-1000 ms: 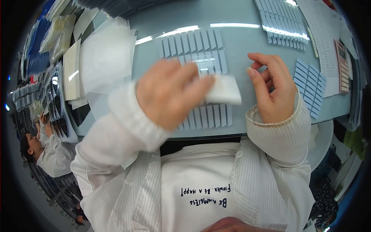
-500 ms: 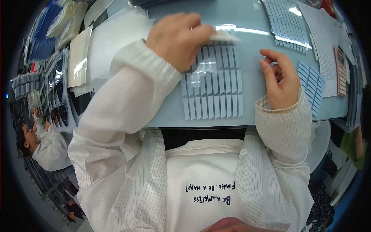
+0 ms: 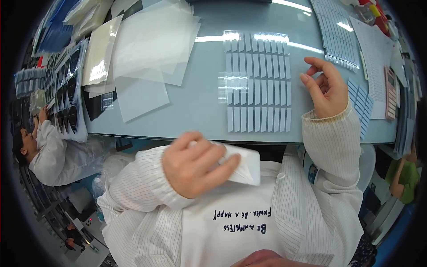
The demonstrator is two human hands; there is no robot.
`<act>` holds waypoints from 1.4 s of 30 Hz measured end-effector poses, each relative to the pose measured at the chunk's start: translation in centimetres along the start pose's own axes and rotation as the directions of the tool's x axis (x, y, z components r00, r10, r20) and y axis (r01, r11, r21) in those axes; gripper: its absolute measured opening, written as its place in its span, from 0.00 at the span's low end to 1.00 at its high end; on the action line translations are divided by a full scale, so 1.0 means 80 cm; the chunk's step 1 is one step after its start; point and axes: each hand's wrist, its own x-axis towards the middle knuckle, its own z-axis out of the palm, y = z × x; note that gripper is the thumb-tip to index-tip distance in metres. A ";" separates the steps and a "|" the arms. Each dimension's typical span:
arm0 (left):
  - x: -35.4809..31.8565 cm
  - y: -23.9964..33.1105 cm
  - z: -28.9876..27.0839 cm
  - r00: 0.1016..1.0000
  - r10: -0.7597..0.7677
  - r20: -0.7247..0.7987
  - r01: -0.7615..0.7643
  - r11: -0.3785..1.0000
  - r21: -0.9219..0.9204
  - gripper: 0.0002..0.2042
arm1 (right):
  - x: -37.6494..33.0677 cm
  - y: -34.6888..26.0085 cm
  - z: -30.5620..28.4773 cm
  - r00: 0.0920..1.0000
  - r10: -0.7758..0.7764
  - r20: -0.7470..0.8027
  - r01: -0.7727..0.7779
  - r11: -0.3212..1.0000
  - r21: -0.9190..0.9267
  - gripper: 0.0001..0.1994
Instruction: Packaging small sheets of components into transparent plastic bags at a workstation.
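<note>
Four rows of narrow pale strips [image 3: 258, 82] lie side by side on the light blue tabletop [image 3: 195, 104], covered by a clear film that catches the ceiling light; each row holds roughly a dozen strips, though the glare hides the exact count in the top row. One folded white sheet [image 3: 242, 167] is pinched in the left hand [image 3: 195, 164], fingers curled over its upper edge and thumb under it, held off the tabletop in front of the person's chest, just below the near table edge. The right hand [image 3: 324, 89] rests by its wrist on the tabletop just right of the strip rows, loosely half-curled with the fingertips bent inward and nothing in it. Several translucent white sheets [image 3: 151, 49] overlap in a loose pile at the left of the tabletop, too overlapped to count. Two further groups of strips lie to the right: a long band [image 3: 336, 35] near the far edge and a smaller bluish cluster [image 3: 362, 104] beside the right wrist. One pink calculator [image 3: 391, 93] sits at the far right on a printed paper [image 3: 376, 58].
</note>
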 end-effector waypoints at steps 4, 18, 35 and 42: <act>-0.015 -0.047 -0.024 0.982 -0.182 -0.055 0.189 0.960 0.205 0.19 | 0.022 0.002 -0.006 0.984 -0.178 0.017 0.179 0.982 -0.067 0.22; 0.000 -0.024 0.067 0.994 -0.109 0.011 0.110 0.987 -0.115 0.24 | 0.107 -0.008 0.021 0.975 -0.173 0.143 0.191 0.974 -0.123 0.22; -0.001 -0.028 0.071 0.992 -0.121 -0.024 0.115 0.979 -0.167 0.24 | 0.097 -0.018 0.031 0.896 -0.433 -0.099 0.386 0.869 -0.310 0.09; -0.001 -0.027 0.070 0.992 -0.127 -0.015 0.123 0.978 -0.170 0.24 | 0.080 -0.022 0.041 0.893 -0.444 -0.072 0.400 0.857 -0.325 0.07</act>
